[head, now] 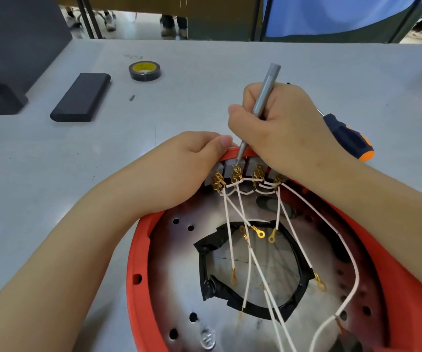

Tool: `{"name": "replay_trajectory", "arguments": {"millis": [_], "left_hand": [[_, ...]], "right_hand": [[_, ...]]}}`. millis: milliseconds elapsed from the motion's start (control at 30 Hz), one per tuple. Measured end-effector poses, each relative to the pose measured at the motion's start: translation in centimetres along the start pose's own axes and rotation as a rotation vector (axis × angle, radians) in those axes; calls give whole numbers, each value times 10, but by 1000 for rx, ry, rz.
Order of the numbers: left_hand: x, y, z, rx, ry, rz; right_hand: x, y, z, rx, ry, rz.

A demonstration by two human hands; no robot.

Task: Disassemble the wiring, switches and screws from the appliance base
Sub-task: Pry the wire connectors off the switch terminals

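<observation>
Head view: right hand (278,128) grips grey driver (262,100), tip down on switch terminals (236,174); left hand (192,161) clamps base rim (138,250) just beside

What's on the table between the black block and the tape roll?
Head view: only a small dark bit lies below the gap between black block and tape roll; the rest is bare table.

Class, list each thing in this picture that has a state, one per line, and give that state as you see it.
left hand: grips the base rim
right hand: holds the grey screwdriver
grey screwdriver: tip at a switch terminal
red appliance base: open, inside showing
white wires: joined at switches, ring ends loose
switches: seated in the rim
blue-orange screwdriver: lying on table, unused
tape roll: lying flat
</observation>
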State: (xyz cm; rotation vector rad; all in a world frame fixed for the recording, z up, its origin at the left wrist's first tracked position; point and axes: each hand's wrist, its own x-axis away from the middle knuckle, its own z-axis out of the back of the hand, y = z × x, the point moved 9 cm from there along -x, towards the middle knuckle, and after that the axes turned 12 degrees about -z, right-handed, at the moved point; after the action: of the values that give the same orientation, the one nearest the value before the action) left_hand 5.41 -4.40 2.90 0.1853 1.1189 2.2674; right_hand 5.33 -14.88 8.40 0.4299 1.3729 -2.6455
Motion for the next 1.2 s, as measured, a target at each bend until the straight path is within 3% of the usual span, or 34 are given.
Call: {"name": "replay_trajectory", "arguments": {"millis": [333,500,733,1000,1200], "left_hand": [[1,-1,-1,-15,-25,30],[2,0,-1,9,-15,31],[1,-1,-3,6,-48,27],[2,2,-4,15,-49,12],[1,-2,-3,43,-35,5]], "right_hand": [[3,-4,-17,155,-115,6],[-2,-2,-2,-42,-31,-20],[2,-7,-2,10,-4,51],[2,-5,-10,27,-92,34],[-1,-4,-1,1,-10,38]]}}
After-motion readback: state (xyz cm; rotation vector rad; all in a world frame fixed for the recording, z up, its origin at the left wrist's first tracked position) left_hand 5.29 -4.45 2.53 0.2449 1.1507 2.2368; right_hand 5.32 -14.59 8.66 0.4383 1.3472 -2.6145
